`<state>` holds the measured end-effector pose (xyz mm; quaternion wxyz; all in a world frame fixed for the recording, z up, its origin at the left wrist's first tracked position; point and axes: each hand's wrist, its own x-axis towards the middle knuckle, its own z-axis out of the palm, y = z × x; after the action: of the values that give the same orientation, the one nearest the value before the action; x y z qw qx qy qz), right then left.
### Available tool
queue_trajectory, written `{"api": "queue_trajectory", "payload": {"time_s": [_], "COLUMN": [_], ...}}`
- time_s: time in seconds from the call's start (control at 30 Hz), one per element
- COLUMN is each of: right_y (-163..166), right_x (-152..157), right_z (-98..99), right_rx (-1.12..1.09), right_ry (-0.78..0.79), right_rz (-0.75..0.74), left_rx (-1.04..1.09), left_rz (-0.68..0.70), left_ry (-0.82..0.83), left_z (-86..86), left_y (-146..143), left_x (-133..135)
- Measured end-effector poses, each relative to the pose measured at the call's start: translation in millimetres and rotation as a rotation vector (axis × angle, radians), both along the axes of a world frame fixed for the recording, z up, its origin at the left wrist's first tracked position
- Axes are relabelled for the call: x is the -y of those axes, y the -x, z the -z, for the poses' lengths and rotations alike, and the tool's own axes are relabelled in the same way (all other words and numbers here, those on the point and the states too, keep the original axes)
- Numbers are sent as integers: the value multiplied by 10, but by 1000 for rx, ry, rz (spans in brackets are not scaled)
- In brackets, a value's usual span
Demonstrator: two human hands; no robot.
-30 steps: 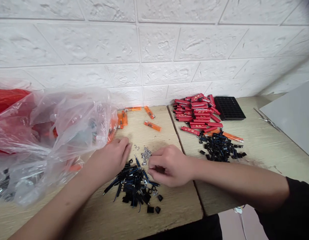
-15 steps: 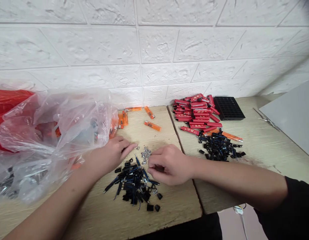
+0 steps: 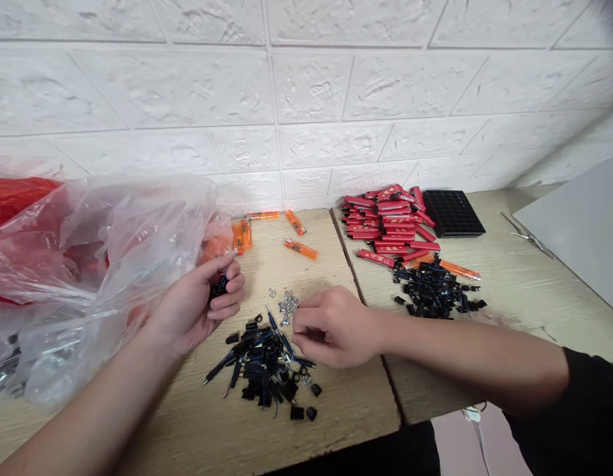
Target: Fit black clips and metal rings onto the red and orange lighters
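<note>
My left hand [image 3: 200,301] is raised with its palm turned up and its fingers curled around small black parts [image 3: 218,288], beside the plastic bag. My right hand [image 3: 338,328] rests on the table, fingers curled in; anything in its fingertips is hidden. Right by its fingers lies a small heap of shiny metal pieces [image 3: 287,306], with a few more slightly apart. Between the two hands, nearer to me, spreads a pile of black parts with thin blue wires [image 3: 266,367].
A clear plastic bag [image 3: 132,225] bulges at the left. Orange lighters [image 3: 301,249] lie near the wall. At right are stacked red lighters [image 3: 390,221], a black gridded tray [image 3: 453,213], a second pile of black parts [image 3: 435,289] and metal tweezers [image 3: 527,235].
My left hand has lifted from beside the metal pieces, moved left and turned palm up, now showing black parts in its grasp. My right hand has stayed in place.
</note>
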<state>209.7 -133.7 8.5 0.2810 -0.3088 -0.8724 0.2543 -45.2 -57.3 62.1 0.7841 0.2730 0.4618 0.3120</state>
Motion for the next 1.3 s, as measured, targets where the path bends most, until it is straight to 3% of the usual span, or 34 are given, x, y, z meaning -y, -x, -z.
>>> {"api": "queue_trajectory", "payload": {"time_s": [0.17, 0.33, 0.53, 0.63, 0.87, 1.07, 1.3], "right_y": [3, -1, 0, 2, -1, -1, 2], "right_x": [-3, -1, 1, -2, -2, -2, 0], "right_z": [-9, -9, -11, -16, -5, -9, -15], "right_rx": [-4, 6, 35, 39, 37, 27, 41], "right_ry": [5, 7, 2, -3, -14, -22, -26], "right_rz": [-3, -2, -1, -9, -11, -5, -9], "left_rx": [-20, -74, -609, -676, -489, -607, -636], "left_rz": [-38, 32, 380, 523, 611, 829, 793], "left_ry": [-58, -154, -702, -859, -952, -1065, -1019], "left_z": [-8, 12, 46, 68, 139, 92, 47], "left_y": [14, 15, -1, 0, 55, 57, 49], "left_x": [10, 43, 165, 217, 181, 164, 172]}}
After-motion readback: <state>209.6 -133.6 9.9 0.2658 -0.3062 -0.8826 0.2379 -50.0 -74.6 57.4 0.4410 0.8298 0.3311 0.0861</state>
